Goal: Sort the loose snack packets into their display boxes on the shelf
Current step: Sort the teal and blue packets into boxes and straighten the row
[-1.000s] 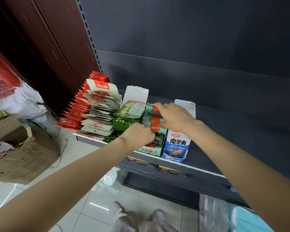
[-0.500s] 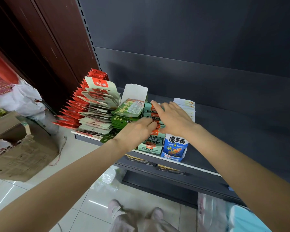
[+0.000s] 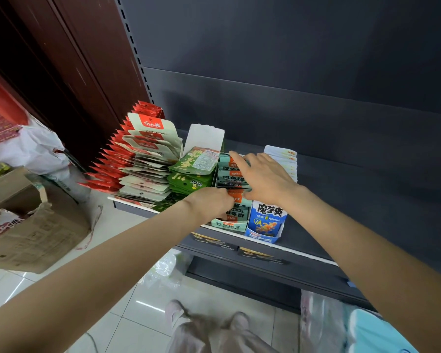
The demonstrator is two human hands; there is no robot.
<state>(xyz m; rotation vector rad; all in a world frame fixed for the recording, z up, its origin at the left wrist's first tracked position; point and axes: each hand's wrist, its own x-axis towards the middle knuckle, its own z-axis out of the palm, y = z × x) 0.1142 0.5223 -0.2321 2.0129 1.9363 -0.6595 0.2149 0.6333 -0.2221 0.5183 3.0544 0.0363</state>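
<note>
Several display boxes stand in a row at the left end of the dark shelf point(image 3: 354, 205). In the middle is a mint-green box point(image 3: 228, 225) of teal and orange packets point(image 3: 229, 171). My right hand point(image 3: 262, 174) lies flat over the back of that row, fingers stretched out to the left. My left hand point(image 3: 211, 200) is at the front of the same row, fingers curled among the packets; what it grips is hidden. To the left stand green packets point(image 3: 191, 179), pale packets point(image 3: 148, 159) and red packets point(image 3: 107, 171). A blue box point(image 3: 266, 220) stands on the right.
A torn cardboard carton point(image 3: 33, 225) sits on the tiled floor at the left, with white bags point(image 3: 18, 146) behind it. Plastic bags point(image 3: 163, 271) lie under the shelf. The shelf's right part is bare. A dark wooden panel point(image 3: 69, 59) stands at the left.
My right hand has opened and spread flat over the back of the teal packets. My left hand has pushed further into the front of that row.
</note>
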